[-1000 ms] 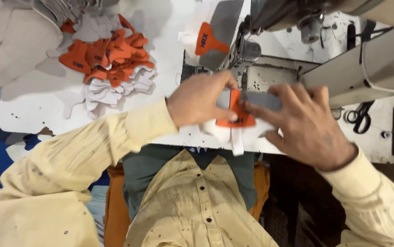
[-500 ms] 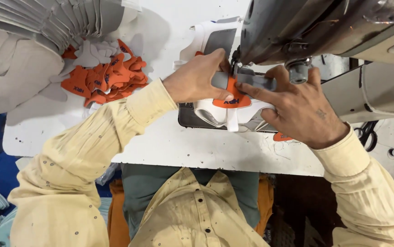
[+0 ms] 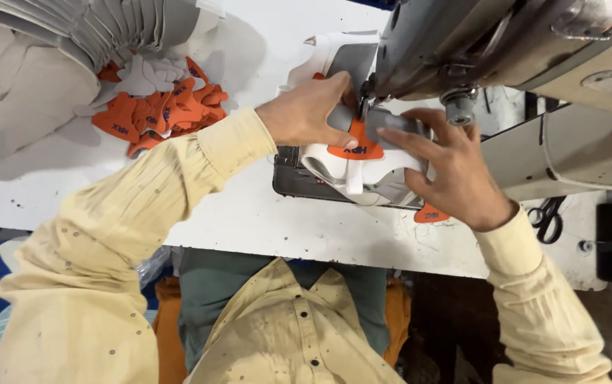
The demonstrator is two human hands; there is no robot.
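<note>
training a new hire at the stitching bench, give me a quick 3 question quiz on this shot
1. True or false: both hands rest on the workpiece under the sewing machine head.
2. What colour is the patch on the white and grey shoe upper piece?
3. Where is the pile of orange cut pieces? A) by the left arm B) by the scissors

Key
1. True: left hand, right hand.
2. Orange.
3. A.
</note>
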